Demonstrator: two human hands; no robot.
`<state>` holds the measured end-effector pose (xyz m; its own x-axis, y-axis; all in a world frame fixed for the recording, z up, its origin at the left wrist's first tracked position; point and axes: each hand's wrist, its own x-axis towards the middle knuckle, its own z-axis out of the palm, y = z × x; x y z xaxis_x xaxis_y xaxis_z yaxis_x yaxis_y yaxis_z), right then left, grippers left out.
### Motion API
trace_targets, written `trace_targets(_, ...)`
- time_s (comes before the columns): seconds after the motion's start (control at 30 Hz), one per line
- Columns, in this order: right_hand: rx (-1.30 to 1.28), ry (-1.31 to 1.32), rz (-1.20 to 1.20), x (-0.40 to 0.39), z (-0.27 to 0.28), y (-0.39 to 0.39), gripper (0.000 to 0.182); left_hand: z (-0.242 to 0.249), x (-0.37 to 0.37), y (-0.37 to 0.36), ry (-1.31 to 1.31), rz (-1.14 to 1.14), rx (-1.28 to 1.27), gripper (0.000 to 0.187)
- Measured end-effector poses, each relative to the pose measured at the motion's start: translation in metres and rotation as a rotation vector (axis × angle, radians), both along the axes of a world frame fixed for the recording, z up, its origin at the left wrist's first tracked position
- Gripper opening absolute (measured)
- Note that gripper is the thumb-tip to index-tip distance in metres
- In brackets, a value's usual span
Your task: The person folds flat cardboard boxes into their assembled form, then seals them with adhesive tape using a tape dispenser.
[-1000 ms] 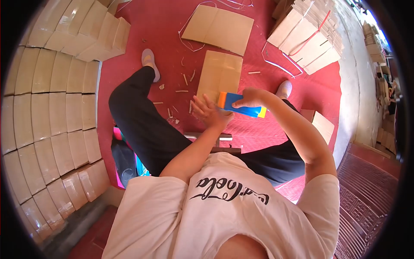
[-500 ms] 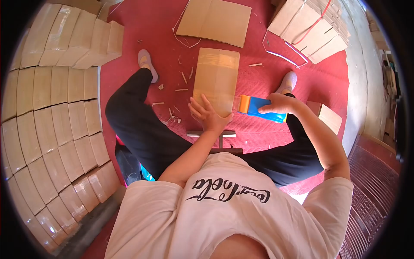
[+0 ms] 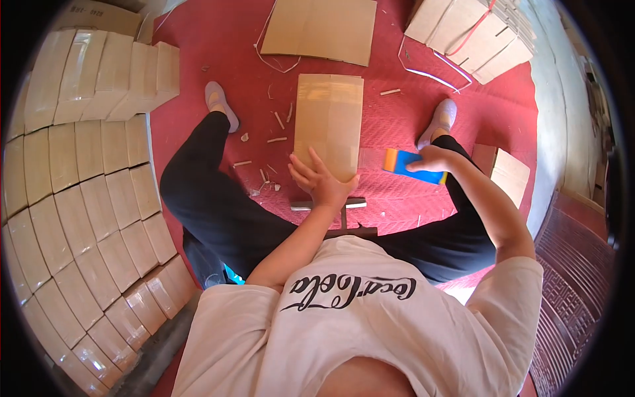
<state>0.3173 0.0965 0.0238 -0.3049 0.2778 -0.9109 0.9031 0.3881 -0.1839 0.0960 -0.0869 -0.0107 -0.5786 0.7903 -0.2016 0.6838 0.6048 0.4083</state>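
Note:
A cardboard box point(image 3: 329, 112) lies on the red floor between my legs, with shiny clear tape across its far end. My left hand point(image 3: 323, 182) rests on the box's near end, fingers spread, thumb at the right corner. To the right of the box, apart from it, my right hand point(image 3: 436, 161) is closed around a blue tape dispenser point(image 3: 423, 173) with an orange front end. The dispenser is slightly blurred.
Stacked cartons point(image 3: 86, 205) form a wall on the left. A flat cardboard sheet point(image 3: 321, 30) lies ahead, with strapped cardboard point(image 3: 463, 36) at the far right. A small carton point(image 3: 506, 173) sits beyond my right arm. Scraps litter the red floor covering point(image 3: 390, 126).
My right hand has drawn the tape dispenser to the right, farther from the box. My left hand stays on the box's near end. The whole view has shifted slightly.

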Motion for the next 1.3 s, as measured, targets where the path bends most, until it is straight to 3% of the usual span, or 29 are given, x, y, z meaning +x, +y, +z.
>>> trace_targets(0.17, 0.016, 0.047, -0.082, -0.052, -0.054, -0.012, 0.070, 0.000, -0.001, 0.000, 0.006, 0.001, -0.003, 0.127)
trace_targets(0.27, 0.080, 0.038, -0.098, -0.086, -0.021, -0.027, 0.061, -0.004, -0.001, 0.000, 0.013, -0.012, 0.020, 0.129)
trace_targets(0.3, 0.193, 0.054, -0.109, -0.093, -0.015, -0.040, 0.045, -0.006, 0.001, -0.002, 0.023, -0.017, 0.028, 0.131)
trace_targets(0.37, 0.269, 0.033, -0.152, -0.100, -0.020, -0.062, 0.044, -0.005, 0.001, -0.002, 0.009, -0.018, 0.021, 0.131)
trace_targets(0.47, 0.446, 0.041, -0.168, -0.095, -0.074, -0.095, 0.036, -0.001, 0.000, -0.001, -0.012, -0.009, 0.023, 0.128)
trace_targets(0.57, 0.494, 0.073, -0.653, -0.098, -0.098, -0.098, 0.039, -0.001, -0.005, -0.001, -0.011, -0.013, 0.034, 0.126)
trace_targets(0.6, 0.494, 0.074, -0.651, -0.102, -0.107, -0.098, 0.039, -0.002, -0.004, -0.002, -0.011, -0.016, 0.042, 0.126)
trace_targets(0.67, 0.707, 0.095, -1.091, -0.115, -0.140, -0.099, 0.052, -0.005, -0.004, -0.003, -0.001, -0.026, 0.070, 0.127)
trace_targets(0.7, 0.676, 0.127, -1.192, -0.126, -0.149, -0.098, 0.057, -0.003, -0.004, -0.003, 0.009, -0.037, 0.098, 0.128)
trace_targets(0.8, 0.661, 0.070, -1.291, -0.137, -0.172, -0.096, 0.058, 0.001, -0.005, -0.001, -0.032, -0.020, 0.059, 0.126)
trace_targets(0.93, 0.544, 0.012, -1.260, -0.127, -0.256, -0.087, 0.056, 0.002, -0.007, 0.000, -0.015, -0.037, 0.104, 0.126)
trace_targets(1.07, 0.583, -0.024, -1.037, -0.124, -0.217, -0.059, 0.051, 0.000, -0.009, -0.001, -0.030, -0.037, 0.109, 0.126)
trace_targets(1.2, 0.905, 0.393, -0.961, -0.107, -0.139, 0.016, 0.047, 0.004, -0.008, 0.000, -0.045, -0.027, 0.107, 0.124)
trace_targets(1.27, 0.940, 0.584, -0.948, -0.110, -0.087, 0.055, 0.045, 0.001, -0.008, -0.003, -0.028, -0.006, 0.150, 0.123)
trace_targets(1.3, 0.771, 0.718, -0.967, -0.112, -0.067, 0.075, 0.044, 0.000, -0.009, -0.004, -0.028, -0.001, 0.159, 0.123)
